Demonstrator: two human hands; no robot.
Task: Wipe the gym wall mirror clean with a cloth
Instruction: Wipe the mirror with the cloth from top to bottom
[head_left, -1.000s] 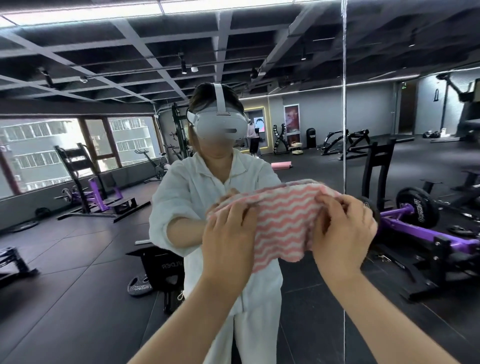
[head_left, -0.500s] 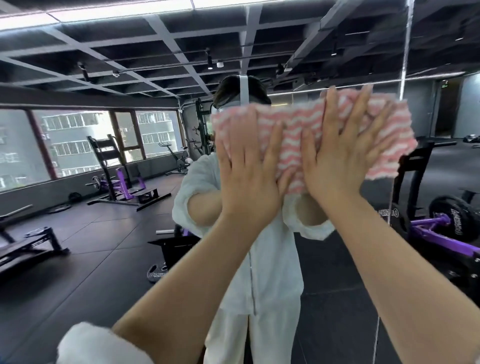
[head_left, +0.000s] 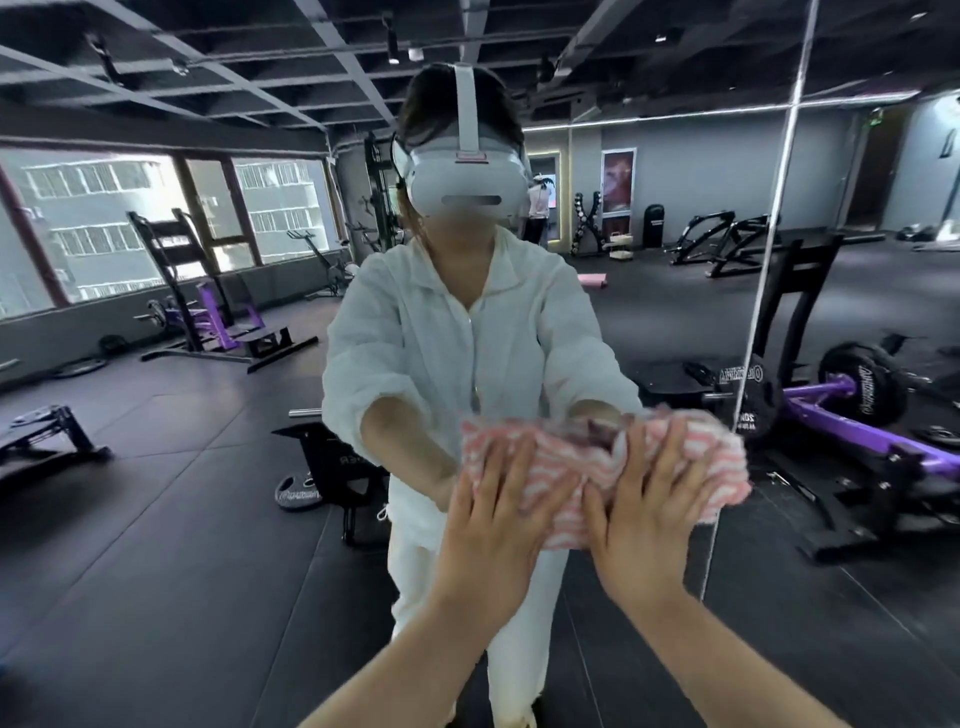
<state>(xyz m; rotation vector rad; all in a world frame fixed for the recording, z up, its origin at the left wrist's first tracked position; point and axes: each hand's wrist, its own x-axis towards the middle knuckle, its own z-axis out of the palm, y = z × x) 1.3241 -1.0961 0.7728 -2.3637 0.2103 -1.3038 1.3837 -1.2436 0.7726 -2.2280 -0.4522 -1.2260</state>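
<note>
Filling the head view, the wall mirror (head_left: 156, 493) reflects a dark gym floor, purple weight machines (head_left: 852, 415), windows and a person in white clothes wearing a white headset (head_left: 462, 176). Low and right of centre, a pink-and-white striped cloth (head_left: 691, 457) is pressed flat against the glass by both hands side by side, beside a vertical seam in the mirror. The left hand (head_left: 493, 525) and right hand (head_left: 644, 514) lie with fingers straight and slightly spread on the cloth, whose upper edge looks bunched, though motion blur makes that uncertain.
</note>
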